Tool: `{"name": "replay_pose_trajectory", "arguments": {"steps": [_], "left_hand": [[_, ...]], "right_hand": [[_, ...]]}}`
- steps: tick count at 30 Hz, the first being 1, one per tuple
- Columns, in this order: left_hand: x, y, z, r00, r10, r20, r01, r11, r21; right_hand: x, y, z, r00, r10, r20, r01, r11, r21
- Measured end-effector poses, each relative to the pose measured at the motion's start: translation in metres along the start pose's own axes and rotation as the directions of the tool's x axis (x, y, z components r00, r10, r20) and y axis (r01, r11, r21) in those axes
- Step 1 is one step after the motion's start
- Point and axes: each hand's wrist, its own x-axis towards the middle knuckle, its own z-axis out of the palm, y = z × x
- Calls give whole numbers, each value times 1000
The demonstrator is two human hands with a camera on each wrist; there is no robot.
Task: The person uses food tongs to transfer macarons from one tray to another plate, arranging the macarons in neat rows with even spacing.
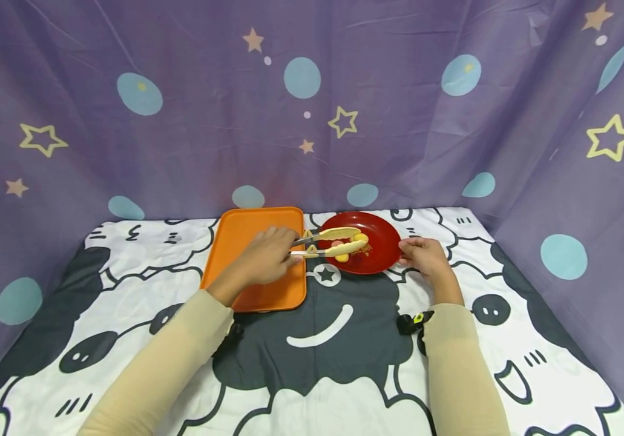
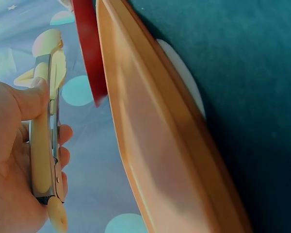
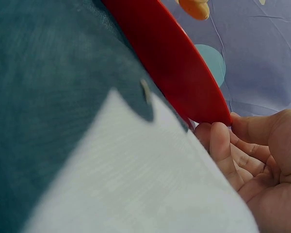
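Observation:
My left hand grips a pair of tongs with metal arms and cream-coloured heads. Those heads reach over the left part of a red plate. Around them show small yellow pieces and brown crumbs; whether the tongs pinch any piece I cannot tell. At the plate's right edge, my right hand pinches the rim between thumb and fingers, as the right wrist view also shows. Beneath my left hand lies an orange tray, partly hidden by the hand and forearm.
The tray stands just left of the plate on a black-and-white cartoon-print cloth. Behind the table hangs a purple curtain with stars and blue dots, which also runs along both sides.

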Motion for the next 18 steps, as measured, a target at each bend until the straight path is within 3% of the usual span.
{"name": "replay_pose_trajectory", "arguments": {"steps": [18], "left_hand": [[10, 3, 7, 995, -38, 91, 31, 997, 74]], "right_hand": [[0, 0, 1, 1000, -4, -1, 4, 1000, 10]]}}
